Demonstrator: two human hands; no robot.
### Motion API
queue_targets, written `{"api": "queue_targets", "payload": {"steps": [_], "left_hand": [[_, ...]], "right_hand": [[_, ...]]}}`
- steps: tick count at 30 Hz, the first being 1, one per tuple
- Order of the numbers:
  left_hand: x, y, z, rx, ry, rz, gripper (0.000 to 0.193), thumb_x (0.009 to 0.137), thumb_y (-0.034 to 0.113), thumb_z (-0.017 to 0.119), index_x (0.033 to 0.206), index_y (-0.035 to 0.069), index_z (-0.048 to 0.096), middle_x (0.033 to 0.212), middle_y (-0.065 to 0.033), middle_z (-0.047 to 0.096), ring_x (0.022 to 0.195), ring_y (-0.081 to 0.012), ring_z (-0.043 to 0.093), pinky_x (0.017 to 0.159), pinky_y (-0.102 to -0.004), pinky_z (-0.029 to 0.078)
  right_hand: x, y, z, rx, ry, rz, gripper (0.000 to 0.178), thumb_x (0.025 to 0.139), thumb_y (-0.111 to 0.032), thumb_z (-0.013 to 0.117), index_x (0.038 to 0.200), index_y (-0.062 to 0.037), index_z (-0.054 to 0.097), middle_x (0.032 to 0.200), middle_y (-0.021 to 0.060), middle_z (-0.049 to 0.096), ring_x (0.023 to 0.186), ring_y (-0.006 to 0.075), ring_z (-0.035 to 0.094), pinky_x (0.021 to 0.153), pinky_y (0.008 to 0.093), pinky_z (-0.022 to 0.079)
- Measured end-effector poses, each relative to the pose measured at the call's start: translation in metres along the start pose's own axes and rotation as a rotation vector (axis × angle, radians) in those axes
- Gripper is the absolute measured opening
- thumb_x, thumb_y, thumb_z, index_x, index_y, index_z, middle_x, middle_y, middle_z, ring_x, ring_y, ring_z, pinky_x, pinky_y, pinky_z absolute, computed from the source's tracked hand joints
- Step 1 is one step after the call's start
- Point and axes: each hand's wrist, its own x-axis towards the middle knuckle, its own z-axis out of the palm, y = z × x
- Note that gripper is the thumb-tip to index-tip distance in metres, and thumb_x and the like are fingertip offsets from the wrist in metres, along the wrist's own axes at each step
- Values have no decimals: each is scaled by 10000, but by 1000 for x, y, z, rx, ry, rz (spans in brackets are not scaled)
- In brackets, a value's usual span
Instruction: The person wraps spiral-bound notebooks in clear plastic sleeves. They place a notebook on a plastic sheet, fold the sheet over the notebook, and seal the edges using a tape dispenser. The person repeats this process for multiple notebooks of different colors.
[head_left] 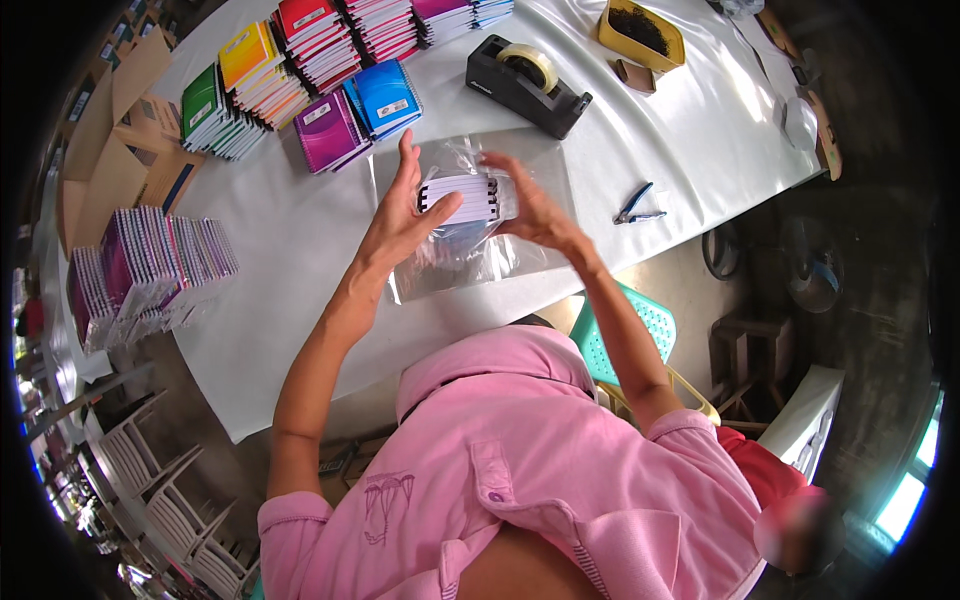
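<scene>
A small stack of spiral-bound notebooks [462,199], white page edges up and black coils at its ends, sits inside a clear plastic bag [462,248] in front of me. At the stack's left end is my left hand [400,215], its thumb lying over the page edges and its fingers pointing up. My right hand [536,212] curls around the bag at the other end, gripping the film. Beneath lies a flat clear plastic sheet or pile of bags [545,255] on the white-covered table [290,240].
Piles of coloured notebooks [255,60] stand at the back left, and bagged purple notebooks [150,265] at the left edge beside cardboard boxes [150,165]. Beyond my hands are a black tape dispenser [525,85] and a yellow tub [642,35]. Blue-handled pliers [640,205] lie to the right.
</scene>
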Motion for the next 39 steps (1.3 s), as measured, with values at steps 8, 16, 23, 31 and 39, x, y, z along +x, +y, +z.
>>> {"api": "queue_targets", "payload": {"steps": [8, 16, 23, 31, 39], "left_hand": [[7, 44, -4, 537, -22, -260, 520, 953, 121, 506, 1443, 41, 352, 1294, -172, 575, 1011, -274, 626, 920, -324, 458], [-40, -12, -47, 278, 184, 264, 749, 794, 314, 764, 1435, 121, 429, 1533, -143, 307, 1448, -296, 176, 1141, -471, 200], [-23, 18, -9, 1084, 61, 596, 248, 734, 219, 777, 975, 273, 769, 1487, 30, 405, 1410, -420, 199, 1108, -540, 249], [-39, 10, -24, 203, 296, 341, 362, 788, 152, 752, 1148, 166, 710, 1535, -153, 306, 1450, -357, 165, 1135, -469, 213], [-49, -54, -20, 564, 172, 355, 510, 656, 106, 835, 1143, 190, 709, 1568, -123, 231, 1455, -343, 163, 1133, -417, 273]], "right_hand": [[24, -63, -60, -482, -165, -494, 230, 724, -58, 736, 947, -85, 685, 1383, 116, 462, 1333, 330, 374, 1071, 453, 374], [-12, -63, -38, -107, 130, -217, 371, 654, -156, 820, 994, -136, 673, 1390, 122, 450, 1301, 338, 409, 1066, 497, 361], [1, -70, -34, 44, 215, -220, 266, 681, -167, 824, 874, -70, 669, 1323, 151, 506, 1294, 310, 414, 1036, 477, 383], [-41, -4, 3, -162, 293, 45, 688, 665, 113, 726, 1250, -86, 423, 1314, 146, 402, 1118, 301, 520, 894, 395, 501], [-44, -1, -48, -303, 270, -61, 431, 669, 157, 643, 1040, -61, 618, 1285, 159, 476, 1153, 345, 517, 930, 377, 476]]}}
